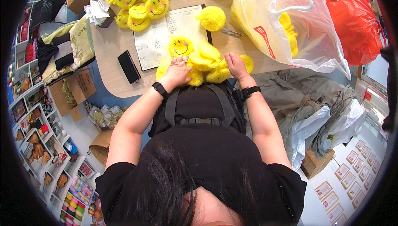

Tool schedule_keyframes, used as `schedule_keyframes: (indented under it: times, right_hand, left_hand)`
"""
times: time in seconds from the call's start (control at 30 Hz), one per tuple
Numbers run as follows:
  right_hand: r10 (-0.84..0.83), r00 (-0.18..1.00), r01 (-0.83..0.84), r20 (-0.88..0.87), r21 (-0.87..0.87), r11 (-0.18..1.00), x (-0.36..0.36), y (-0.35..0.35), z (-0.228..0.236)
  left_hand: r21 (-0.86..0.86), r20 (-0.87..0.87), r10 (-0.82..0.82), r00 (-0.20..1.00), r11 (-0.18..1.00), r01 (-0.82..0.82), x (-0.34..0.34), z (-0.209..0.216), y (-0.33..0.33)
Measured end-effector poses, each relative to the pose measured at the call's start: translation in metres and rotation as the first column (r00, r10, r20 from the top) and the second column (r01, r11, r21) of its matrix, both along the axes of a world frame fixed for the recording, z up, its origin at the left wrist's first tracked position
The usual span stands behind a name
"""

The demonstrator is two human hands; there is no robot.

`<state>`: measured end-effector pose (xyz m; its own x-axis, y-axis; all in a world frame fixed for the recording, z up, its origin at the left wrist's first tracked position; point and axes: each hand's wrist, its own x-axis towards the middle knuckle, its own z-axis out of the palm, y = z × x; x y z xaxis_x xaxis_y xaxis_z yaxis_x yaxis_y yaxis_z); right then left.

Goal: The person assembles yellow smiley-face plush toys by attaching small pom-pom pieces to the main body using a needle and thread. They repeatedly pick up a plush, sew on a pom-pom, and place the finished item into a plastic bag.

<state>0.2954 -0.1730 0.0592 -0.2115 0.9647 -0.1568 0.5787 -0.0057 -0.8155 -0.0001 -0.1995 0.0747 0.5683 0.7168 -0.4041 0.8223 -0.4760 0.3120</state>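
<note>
A cluster of fluffy yellow smiley-faced plush toys [181, 46] lies at the table's near edge, against my body. My left hand [177, 73] rests on this yellow plush just below one smiling face, fingers stretched and a little apart. To the right, my right hand [236, 65] is closed like a fist, with yellow fluff [247, 63] showing on both sides of it. It seems to grip part of the plush, though its palm side is hidden. An open notebook [149, 43] with handwriting lies partly under the toys. A round yellow plush piece [212, 18] sits on its upper right corner.
More smiley plush toys [154, 6] crowd the table's far left. A black phone [129, 66] lies left of the notebook. Small metal pliers or scissors [231, 32] lie right of it. A white plastic bag [265, 27] holding yellow plush and a red bag [352, 23] fill the right side.
</note>
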Motion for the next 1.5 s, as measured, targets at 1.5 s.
schedule_keyframes:
  times: [1.5]
  right_hand:
    - [-0.585,0.616,0.204,-0.528,-0.610,0.766,0.060,-0.012,0.024]
  left_hand:
    - [-0.901,0.409,0.833,0.373,0.432,0.022,0.045,0.012,0.034]
